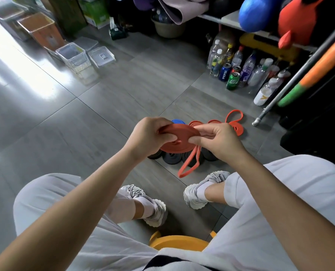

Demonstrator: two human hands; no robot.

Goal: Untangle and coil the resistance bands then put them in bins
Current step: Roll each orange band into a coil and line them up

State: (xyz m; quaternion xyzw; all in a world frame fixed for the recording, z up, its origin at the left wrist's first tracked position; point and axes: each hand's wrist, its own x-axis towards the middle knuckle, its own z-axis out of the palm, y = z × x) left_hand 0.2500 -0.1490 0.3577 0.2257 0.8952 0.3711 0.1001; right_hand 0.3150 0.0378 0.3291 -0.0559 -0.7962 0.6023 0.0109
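Pinching the half-coiled red resistance band (179, 133) from both sides, your left hand (149, 136) and right hand (220, 142) curl their fingers round its rim; its loose loop (190, 163) dangles below your right fingers.

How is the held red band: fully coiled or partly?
Partly coiled. Left hand and right hand grip the red band as a disc; its loose loop hangs below.

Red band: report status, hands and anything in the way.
Left hand and right hand both grip red band. Mostly coiled, tail hangs loose. Bins upper left, floor between bare.
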